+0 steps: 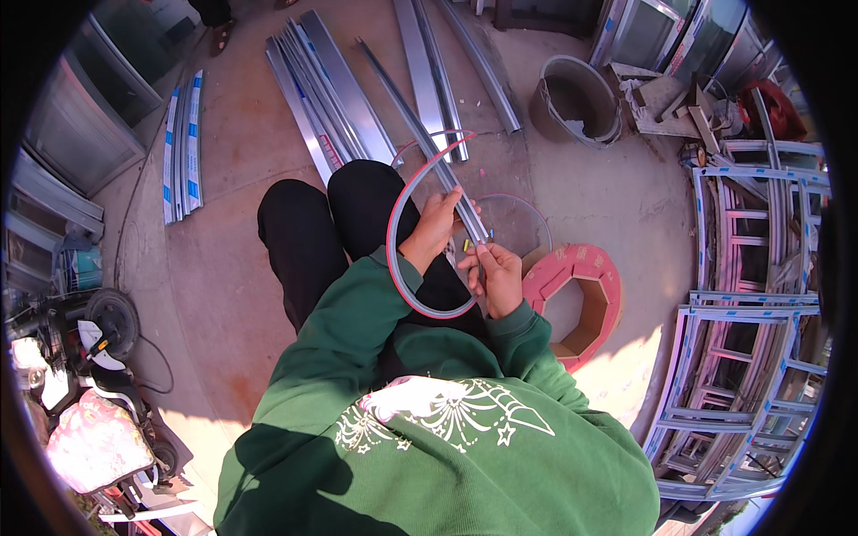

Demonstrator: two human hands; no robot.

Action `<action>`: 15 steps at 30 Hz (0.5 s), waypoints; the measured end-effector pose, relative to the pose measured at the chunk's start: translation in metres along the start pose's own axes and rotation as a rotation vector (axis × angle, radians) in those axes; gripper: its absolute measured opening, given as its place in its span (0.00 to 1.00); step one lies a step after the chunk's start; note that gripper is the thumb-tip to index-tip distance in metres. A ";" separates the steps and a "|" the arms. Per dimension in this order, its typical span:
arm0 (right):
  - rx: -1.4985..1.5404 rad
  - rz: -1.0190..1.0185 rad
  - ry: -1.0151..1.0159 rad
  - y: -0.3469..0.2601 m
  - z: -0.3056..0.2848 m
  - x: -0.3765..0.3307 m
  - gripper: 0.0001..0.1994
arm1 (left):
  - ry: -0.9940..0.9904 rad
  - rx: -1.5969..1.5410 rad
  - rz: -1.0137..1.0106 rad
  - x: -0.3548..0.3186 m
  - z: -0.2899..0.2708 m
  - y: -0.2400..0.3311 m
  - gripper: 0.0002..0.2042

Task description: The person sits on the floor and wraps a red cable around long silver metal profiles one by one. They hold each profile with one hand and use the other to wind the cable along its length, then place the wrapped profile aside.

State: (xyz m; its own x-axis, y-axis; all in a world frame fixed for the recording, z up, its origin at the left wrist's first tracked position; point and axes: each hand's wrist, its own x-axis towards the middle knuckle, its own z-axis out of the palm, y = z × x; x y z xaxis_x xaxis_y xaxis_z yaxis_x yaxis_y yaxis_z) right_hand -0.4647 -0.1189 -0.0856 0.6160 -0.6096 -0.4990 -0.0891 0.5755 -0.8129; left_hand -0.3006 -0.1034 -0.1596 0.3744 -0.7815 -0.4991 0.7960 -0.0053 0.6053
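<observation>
A long, narrow silver metal profile (413,118) slants from the upper middle down toward my lap. My left hand (433,230) is closed around it near its lower end. My right hand (497,275) is closed at that end, with thumb and fingers pinched on a grey sealing strip with a red edge (391,234). This strip makes a big loop around my left wrist and comes back to my right hand. What lies between the right fingertips is partly hidden. Beside my right forearm stands a red cardboard reel (601,268) with a wide hollow middle.
More metal profiles (350,107) lie on the floor ahead, with blue-taped ones (183,147) farther left. A grey bucket (576,98) stands at upper right. Stacked window frames (746,308) line the right side. A scooter (94,406) is at lower left, near leaning panels (85,112).
</observation>
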 end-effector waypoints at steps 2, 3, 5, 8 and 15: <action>0.125 -0.026 -0.072 -0.004 0.003 0.004 0.12 | -0.016 0.015 -0.005 0.002 -0.003 0.002 0.17; 0.152 0.021 -0.073 -0.004 0.003 -0.001 0.14 | -0.010 0.014 -0.005 0.003 -0.004 0.004 0.17; 0.168 0.115 -0.048 -0.005 -0.006 -0.026 0.13 | 0.013 0.009 -0.032 0.003 -0.005 0.004 0.17; 0.195 0.137 -0.046 -0.001 -0.013 -0.040 0.14 | -0.013 0.011 -0.017 0.004 -0.006 0.001 0.17; 0.285 0.097 -0.049 0.003 0.003 0.003 0.15 | 0.020 0.035 -0.015 0.003 -0.004 0.001 0.17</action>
State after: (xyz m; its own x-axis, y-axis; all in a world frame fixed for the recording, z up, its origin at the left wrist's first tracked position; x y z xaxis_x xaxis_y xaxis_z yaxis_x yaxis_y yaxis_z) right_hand -0.4608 -0.1180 -0.0885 0.6533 -0.5212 -0.5492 0.0698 0.7637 -0.6418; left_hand -0.2964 -0.1027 -0.1629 0.3718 -0.7686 -0.5206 0.7846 -0.0395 0.6188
